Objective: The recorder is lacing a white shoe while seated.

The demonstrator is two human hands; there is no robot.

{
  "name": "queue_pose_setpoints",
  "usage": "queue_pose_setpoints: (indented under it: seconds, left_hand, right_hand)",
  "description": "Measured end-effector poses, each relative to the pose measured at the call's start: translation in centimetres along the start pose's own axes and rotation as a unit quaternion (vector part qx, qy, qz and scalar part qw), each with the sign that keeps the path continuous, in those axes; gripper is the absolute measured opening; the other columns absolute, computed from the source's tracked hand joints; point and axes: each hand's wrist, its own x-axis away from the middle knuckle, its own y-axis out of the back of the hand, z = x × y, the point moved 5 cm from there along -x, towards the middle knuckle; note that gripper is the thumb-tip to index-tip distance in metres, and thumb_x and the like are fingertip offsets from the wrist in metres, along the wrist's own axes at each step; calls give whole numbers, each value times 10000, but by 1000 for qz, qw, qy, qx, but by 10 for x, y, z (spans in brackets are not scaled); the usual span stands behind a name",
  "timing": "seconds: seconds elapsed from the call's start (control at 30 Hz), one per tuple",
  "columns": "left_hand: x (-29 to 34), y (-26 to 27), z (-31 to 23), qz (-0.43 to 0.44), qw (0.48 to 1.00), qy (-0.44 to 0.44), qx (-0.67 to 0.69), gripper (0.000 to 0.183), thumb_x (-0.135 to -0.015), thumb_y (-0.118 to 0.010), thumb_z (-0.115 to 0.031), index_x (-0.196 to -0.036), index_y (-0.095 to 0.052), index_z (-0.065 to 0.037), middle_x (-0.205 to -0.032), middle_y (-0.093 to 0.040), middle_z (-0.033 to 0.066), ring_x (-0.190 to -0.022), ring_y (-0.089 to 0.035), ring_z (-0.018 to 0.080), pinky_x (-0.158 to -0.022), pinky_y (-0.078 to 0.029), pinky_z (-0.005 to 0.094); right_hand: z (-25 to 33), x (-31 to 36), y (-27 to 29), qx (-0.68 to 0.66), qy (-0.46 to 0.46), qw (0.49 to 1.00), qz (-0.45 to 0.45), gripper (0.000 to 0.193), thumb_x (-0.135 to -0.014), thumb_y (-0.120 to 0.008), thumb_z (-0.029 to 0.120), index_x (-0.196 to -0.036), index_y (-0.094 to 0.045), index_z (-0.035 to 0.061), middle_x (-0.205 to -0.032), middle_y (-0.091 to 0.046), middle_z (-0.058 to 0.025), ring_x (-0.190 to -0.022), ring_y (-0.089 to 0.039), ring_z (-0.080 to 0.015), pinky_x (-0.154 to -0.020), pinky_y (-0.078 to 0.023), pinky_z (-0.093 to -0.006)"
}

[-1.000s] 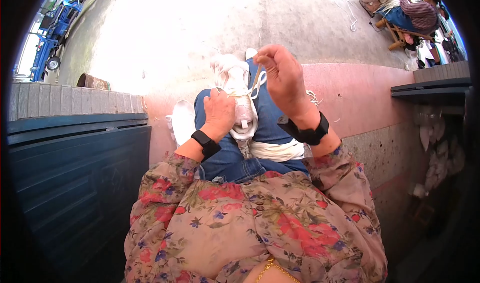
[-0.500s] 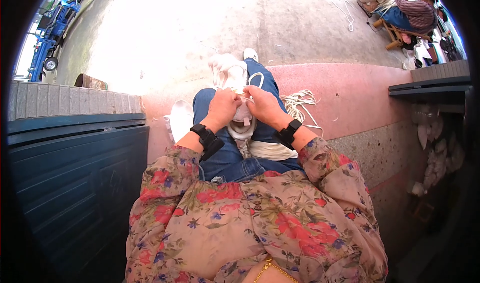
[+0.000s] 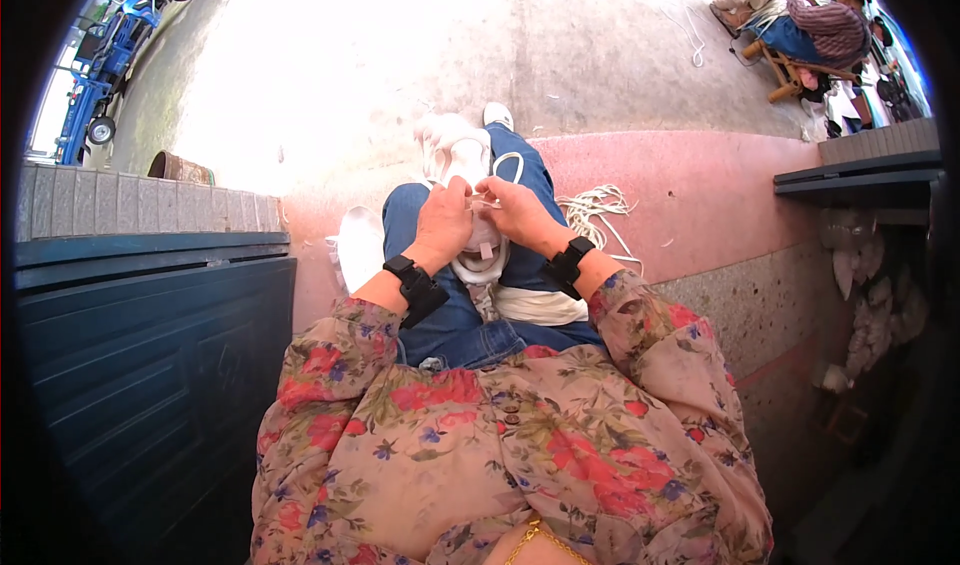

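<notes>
A pale sneaker (image 3: 479,267) rests between my knees, its opening and tongue toward me. Over its front, my left hand (image 3: 443,227) and my right hand (image 3: 524,215) meet with bent, pinched fingers. A white shoelace (image 3: 519,162) loops up beyond my right fingers, and a short stretch of it shows between the hands. Both hands appear closed on this lace; the fingertips partly hide it and the eyelets. More pale shoes (image 3: 450,143) are bunched just beyond my hands. Each wrist wears a black strapped device.
Loose white laces (image 3: 598,210) lie in a heap right of my leg. A white object (image 3: 360,250) is by my left knee. Dark blue door panels (image 3: 150,365) flank me. Far right, another person (image 3: 835,30) sits with a pile of pale items; a blue vehicle (image 3: 95,75) stands far left.
My hands have drawn slightly closer together over the sneaker, fingertips raised a little. The whole view has shifted slightly; the lace loop still stands beyond my right hand.
</notes>
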Motion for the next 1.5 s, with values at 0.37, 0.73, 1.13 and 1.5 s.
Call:
queue_pose_setpoints:
  seconds: [0.37, 0.73, 1.13, 1.5]
  left_hand:
    - [5, 13, -26, 23, 983, -172, -64, 238, -696, -603, -149, -930, -580, -114, -737, -572, 98, -784, -520, 301, -660, -440, 377]
    - [36, 21, -22, -129, 961, -239, -46, 92, -668, -594, -90, -759, -584, -78, -666, -537, 43, -696, -498, 226, -628, -435, 310]
    - [38, 25, -17, -151, 970, -187, 35, 77, -701, -578, -69, -775, -598, -57, -718, -586, 62, -696, -516, 237, -634, -440, 307]
    - [41, 23, -15, -166, 963, -207, 40, 170, -754, -511, -2, -913, -566, -25, -767, -572, 117, -711, -529, 287, -629, -445, 351]
  right_hand:
    - [-6, 3, 48, -186, -104, 976, -44, 193, -783, -551, 102, -914, -523, -36, -764, -560, -50, -729, -508, -109, -628, -420, -262]
    - [-2, 8, 17, -101, -83, 991, -13, 196, -802, -477, 118, -861, -586, -33, -813, -583, -225, -788, -576, -343, -682, -455, -351]
    - [4, 12, 1, 113, -4, 992, -60, 123, -776, -490, 99, -804, -581, 22, -754, -552, -189, -755, -532, -346, -660, -426, -415]
    - [14, -1, -9, 72, -23, 992, -103, 153, -785, -481, 78, -919, -524, 18, -780, -586, -177, -762, -569, -331, -665, -447, -388]
